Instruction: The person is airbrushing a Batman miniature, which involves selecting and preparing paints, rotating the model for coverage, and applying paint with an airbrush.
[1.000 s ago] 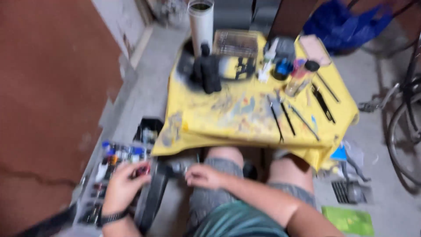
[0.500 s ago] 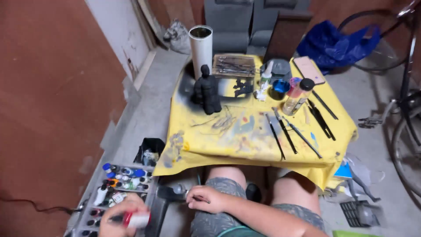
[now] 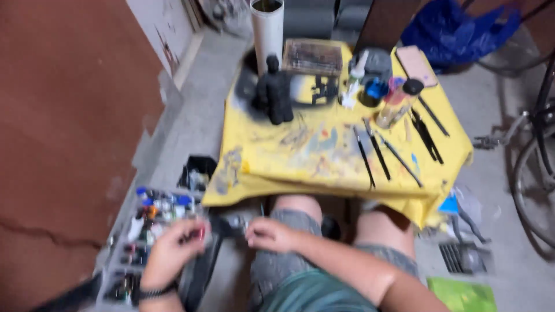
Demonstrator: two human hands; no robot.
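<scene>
Beside the paint box (image 3: 144, 231), the left hand (image 3: 170, 251) pinches a small red-capped tube (image 3: 199, 233).

Small red paint tube (image 3: 199, 233) above the paint case (image 3: 136, 242).

Left of the yellow table (image 3: 272, 167), on the floor, a clear tray (image 3: 136, 242) holds small colourful paint bottles. On the table's far right corner lies a pink flat phone-like thing (image 3: 415, 65), screen dark.

Left hand (image 3: 170, 254) low at left, fingers curled in a grip, right hand (image 3: 270, 234) loosely closed over the knee
</scene>
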